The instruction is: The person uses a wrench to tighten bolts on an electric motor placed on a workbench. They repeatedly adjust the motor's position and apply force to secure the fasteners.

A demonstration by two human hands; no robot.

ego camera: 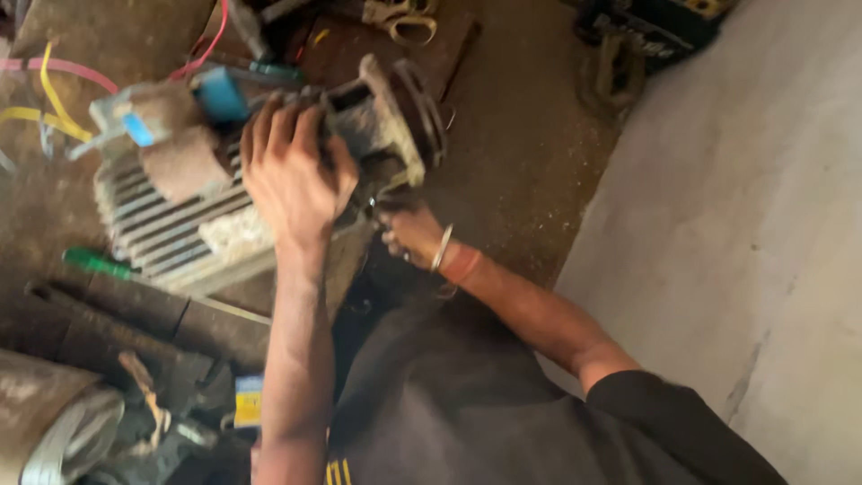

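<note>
A dusty electric motor (171,220) with a finned grey housing lies on the dirty floor in the head view. Its round end flange (409,112) faces right. My left hand (292,175) lies over the top of the housing, fingers wrapped around it near a blue part (220,94). My right hand (411,233), with a metal bangle and a red band at the wrist, sits curled just under the flange. Blur hides whether it holds anything.
A green-handled screwdriver (94,262) lies left of the motor. Yellow and pink wires (54,85) trail at the upper left. Pliers (404,20) and a dark crate (651,27) are at the top. Metal bars (108,328) lie lower left, pale concrete (763,224) at right.
</note>
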